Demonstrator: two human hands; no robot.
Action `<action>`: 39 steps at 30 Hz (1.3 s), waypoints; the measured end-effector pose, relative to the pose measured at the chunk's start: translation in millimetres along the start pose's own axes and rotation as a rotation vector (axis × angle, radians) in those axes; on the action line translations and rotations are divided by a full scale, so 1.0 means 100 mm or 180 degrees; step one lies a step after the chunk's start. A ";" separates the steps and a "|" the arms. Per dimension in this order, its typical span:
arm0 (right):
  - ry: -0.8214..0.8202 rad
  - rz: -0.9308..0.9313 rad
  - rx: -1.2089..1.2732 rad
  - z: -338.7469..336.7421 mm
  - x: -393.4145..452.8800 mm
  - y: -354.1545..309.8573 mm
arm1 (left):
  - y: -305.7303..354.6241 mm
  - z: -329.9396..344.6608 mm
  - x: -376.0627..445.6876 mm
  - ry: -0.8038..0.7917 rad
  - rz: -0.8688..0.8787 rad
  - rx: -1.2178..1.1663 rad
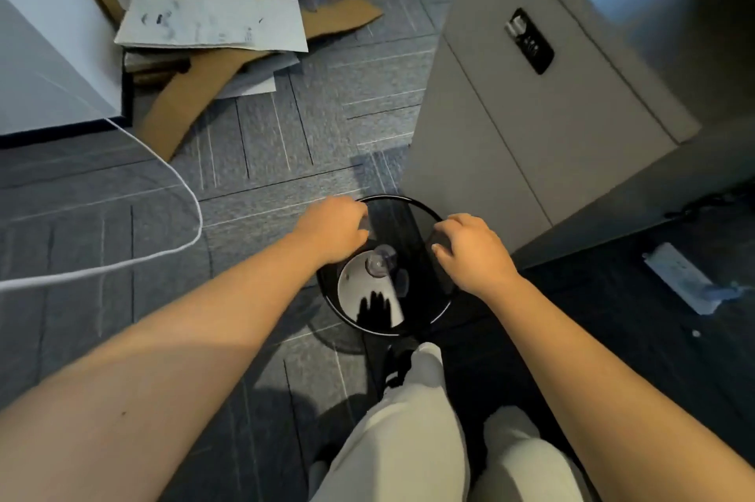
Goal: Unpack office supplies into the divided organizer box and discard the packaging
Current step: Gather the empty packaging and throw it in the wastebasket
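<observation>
- Grey carpet tiles cover the floor of an office corner, with a grey cabinet standing at the bin's far right side.
- A round black waste bin sits on the floor just ahead of the person's feet, and both hands hover over its mouth.
- The left hand is over the bin's far-left rim, fingers curled round a piece of clear packaging; the film is nearly invisible, so the grip is hard to read.
- The right hand is over the right rim, fingers bent down; whether it pinches the same film, I cannot tell.
- Inside the bin lie a white disc-shaped piece and a clear plastic item, discarded already, I judge.
- Risk: light film may cling to the fingers or drift past the rim onto the carpet if let go too high.
- A white cable loops across the floor at left, a trip hazard when turning back.
- Flattened cardboard and papers pile up by the far wall.
</observation>
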State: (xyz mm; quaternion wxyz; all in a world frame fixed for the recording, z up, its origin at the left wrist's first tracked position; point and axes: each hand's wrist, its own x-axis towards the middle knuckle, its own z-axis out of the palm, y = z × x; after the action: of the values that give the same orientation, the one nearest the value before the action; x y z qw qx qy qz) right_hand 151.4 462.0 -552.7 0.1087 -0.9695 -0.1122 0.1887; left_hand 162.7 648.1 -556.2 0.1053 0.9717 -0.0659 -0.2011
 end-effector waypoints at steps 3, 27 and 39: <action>0.0238 0.0017 -0.0059 -0.38 -0.25 -0.06 | 0.14 -0.34 -0.18 0.0227 0.0248 0.0273; 0.2320 0.1090 -0.0063 -2.37 -2.60 1.09 | 2.67 -1.96 -0.99 0.1586 0.2144 0.0448; 0.2179 0.2738 0.0157 -2.30 -3.14 2.15 | 4.07 -1.71 -0.69 0.1248 0.2820 -0.0003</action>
State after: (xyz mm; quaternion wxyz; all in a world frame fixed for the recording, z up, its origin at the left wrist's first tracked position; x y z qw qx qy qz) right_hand -4.8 137.1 -291.3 0.0747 -0.9311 0.3404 -0.1074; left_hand 134.7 295.8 -282.7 0.1916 0.8697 -0.4521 0.0500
